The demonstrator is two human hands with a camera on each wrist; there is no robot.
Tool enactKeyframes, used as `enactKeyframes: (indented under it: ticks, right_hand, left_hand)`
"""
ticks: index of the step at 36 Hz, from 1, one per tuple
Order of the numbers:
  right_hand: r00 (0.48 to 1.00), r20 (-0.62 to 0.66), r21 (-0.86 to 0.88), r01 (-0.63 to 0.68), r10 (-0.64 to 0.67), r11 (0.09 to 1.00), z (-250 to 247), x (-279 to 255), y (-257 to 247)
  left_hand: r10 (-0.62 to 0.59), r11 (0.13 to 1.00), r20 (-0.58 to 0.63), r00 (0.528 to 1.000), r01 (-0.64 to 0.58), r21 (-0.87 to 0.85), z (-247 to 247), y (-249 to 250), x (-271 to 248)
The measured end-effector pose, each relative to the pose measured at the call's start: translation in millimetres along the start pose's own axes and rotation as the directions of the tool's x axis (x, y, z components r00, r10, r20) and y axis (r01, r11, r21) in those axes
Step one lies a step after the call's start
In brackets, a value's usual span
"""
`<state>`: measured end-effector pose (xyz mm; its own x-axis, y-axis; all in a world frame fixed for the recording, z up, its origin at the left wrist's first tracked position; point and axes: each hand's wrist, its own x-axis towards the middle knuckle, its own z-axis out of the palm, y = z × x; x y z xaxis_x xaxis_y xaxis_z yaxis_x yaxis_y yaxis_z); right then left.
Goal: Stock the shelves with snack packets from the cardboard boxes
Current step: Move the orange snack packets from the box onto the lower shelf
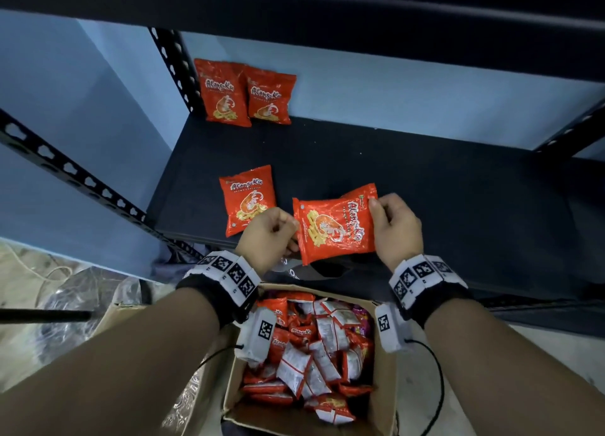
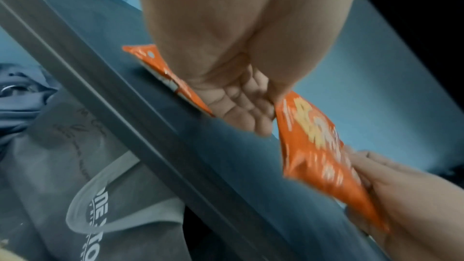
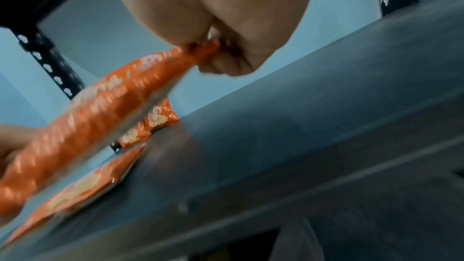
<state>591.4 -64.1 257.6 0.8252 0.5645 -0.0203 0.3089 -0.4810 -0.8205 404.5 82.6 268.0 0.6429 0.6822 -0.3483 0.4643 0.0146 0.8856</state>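
Two hands pinch one packet (image 1: 335,224): left hand (image 1: 270,236) at 9 o'clock, right hand (image 1: 394,227) at 3 | above shelf (image 1: 425,187) front edge | risk: slips (glossy film) into box (image 1: 386,386)

Both wrist views smear the held packet (image 3: 83,124) — its print is unreadable there. In the head view the cardboard box (image 1: 384,412) is cut by the bottom edge — forearms hide its left side.
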Motion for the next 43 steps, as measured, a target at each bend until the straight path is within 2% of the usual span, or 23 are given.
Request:
enactKeyframes:
  ticks: [4,7,11,20,27,33,36,39,43]
  right_hand:
    - [0.997,0.072,0.024,0.0,-0.002,1.0,4.5,18.2,-0.6]
    - [0.989,0.144,0.057,-0.047,0.038,0.997,6.7,23.8,-6.9]
    - [0.976,0.201,0.097,-0.101,0.079,0.99,9.5,18.4,-21.5]
    - [0.986,0.145,0.11,-0.104,0.087,0.989,24.0,14.4,-27.8]
    - [0.992,0.096,0.04,-0.082,0.078,0.996,36.4,16.1,-31.5]
    - [0.993,0.114,-0.036,-0.032,0.036,0.999,39.6,24.1,-35.8]
    - [0.991,0.121,-0.114,-0.045,0.059,0.992,46.6,26.9,-32.6]
    - [0.982,0.152,-0.2,-0.081,0.112,0.977,54.3,38.0,-35.2]
    - [0.967,0.247,-0.271,0.013,0.056,0.962,62.8,60.5,-38.9]
  left_hand:
    - [-0.053,0.995,0.045,0.998,0.057,-0.085,-9.6,0.3,6.7]
    - [-0.075,0.981,0.056,0.996,0.083,-0.175,-14.3,4.4,11.1]
    - [-0.035,0.991,0.065,0.997,0.043,-0.125,-19.3,6.8,14.8]
    - [-0.046,0.978,0.051,0.998,0.056,-0.201,-37.6,1.8,16.0]
    - [-0.033,0.982,0.012,0.999,0.035,-0.186,-37.5,-5.1,18.1]
    - [0.01,0.994,0.043,0.999,-0.006,-0.105,-46.2,-10.8,24.4]
    - [-0.004,0.997,0.048,0.999,0.008,-0.072,-45.4,-13.8,26.7]
    - [-0.044,0.997,0.026,0.999,0.046,-0.062,-41.4,-17.0,32.5]
    - [-0.089,0.996,-0.078,0.993,0.091,0.024,-47.5,-21.3,40.4]
